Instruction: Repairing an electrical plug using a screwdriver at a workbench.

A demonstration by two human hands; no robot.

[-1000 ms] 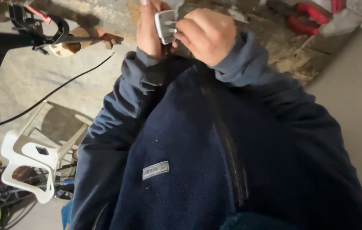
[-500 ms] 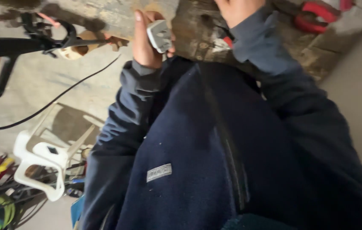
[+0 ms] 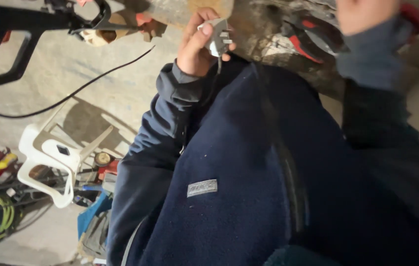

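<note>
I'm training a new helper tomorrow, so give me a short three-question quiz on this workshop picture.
1. True or false: the left hand holds a grey plug with metal prongs.
2. Which thing lies tipped over on the floor at the left? A) white plastic chair B) metal ladder C) wooden crate
3. Fill in: the person wears a dark ____ fleece jacket.

Key: 1 true. 2 A, the white plastic chair. 3 blue. The right hand, at the top edge, is blurred and cut off, so whether it holds anything is unclear.
</note>
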